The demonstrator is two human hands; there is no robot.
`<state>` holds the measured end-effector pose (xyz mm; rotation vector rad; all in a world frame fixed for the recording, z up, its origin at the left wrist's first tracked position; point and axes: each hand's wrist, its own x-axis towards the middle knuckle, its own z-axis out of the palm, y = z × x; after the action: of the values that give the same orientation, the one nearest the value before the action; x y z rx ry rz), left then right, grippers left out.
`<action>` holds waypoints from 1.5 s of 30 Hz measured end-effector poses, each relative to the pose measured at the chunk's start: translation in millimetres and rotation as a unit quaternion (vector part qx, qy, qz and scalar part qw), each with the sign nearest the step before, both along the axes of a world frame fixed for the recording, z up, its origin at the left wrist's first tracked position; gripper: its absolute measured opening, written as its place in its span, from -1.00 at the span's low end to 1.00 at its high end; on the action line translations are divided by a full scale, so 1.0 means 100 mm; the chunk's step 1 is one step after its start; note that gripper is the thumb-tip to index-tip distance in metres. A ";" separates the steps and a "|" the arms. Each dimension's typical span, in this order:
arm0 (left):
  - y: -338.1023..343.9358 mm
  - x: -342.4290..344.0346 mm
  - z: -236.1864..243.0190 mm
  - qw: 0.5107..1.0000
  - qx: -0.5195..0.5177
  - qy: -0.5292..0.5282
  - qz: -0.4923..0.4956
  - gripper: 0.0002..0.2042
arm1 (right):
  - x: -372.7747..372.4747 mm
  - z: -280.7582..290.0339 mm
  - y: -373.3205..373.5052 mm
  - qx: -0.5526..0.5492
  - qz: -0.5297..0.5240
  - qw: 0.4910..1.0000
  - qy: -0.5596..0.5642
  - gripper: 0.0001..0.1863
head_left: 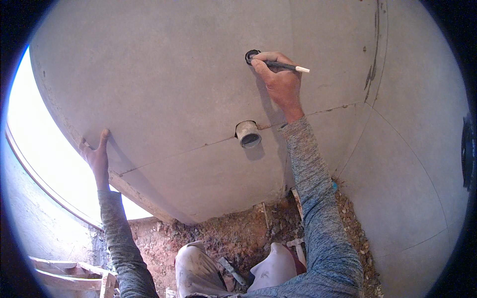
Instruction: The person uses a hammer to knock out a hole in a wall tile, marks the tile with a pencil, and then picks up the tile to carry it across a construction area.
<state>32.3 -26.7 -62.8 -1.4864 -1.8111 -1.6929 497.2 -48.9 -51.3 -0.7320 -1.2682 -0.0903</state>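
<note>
My right hand (284, 82) is closed around a dark marker (280, 65) with a white end. Its fingers touch the rim of a small round black-edged opening (252, 56) in the grey tiled wall (189, 89); the hand hides the marker's tip. Below it, a pale pipe stub (248, 135) sticks out of a cutout on the joint between two tiles. Further left, my left hand (97, 158) rests against the wall's left edge, thumb on the tile face and apart from the other fingers, holding nothing.
Bright light comes through an opening (44, 149) at the left, above wooden pieces (69, 280). Reddish earth and rubble (198, 233) lie under the wall, with a hammer (297, 246) and a flat metal tool (231, 270) near my knees. Another tiled wall (407, 164) stands at right.
</note>
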 end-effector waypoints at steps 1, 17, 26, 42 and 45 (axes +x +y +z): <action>-0.01 0.01 0.01 1.000 0.000 -0.001 0.001 0.11 | -0.01 0.01 0.00 0.007 0.006 1.000 0.004 -0.89; 0.02 -0.05 0.02 1.000 0.002 0.009 0.016 0.10 | 0.37 0.03 -0.07 0.027 0.065 0.980 0.188 -0.84; 0.03 -0.08 0.01 1.000 -0.009 -0.003 0.021 0.09 | 0.62 0.28 -0.01 -0.029 -0.024 0.989 0.142 -0.65; 0.03 -0.06 0.26 0.991 0.054 -0.115 -0.037 0.10 | 0.57 0.59 -0.10 -0.069 -0.162 0.984 0.036 -0.59; 0.15 -0.21 0.31 0.977 0.076 -0.167 -0.107 0.14 | 0.52 0.67 -0.07 -0.060 -0.150 0.986 0.051 -0.57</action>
<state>11.0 -11.4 -32.1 -1.4454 -1.6683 -2.2492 549.7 -55.9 15.5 -1.0170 -1.0657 -0.2192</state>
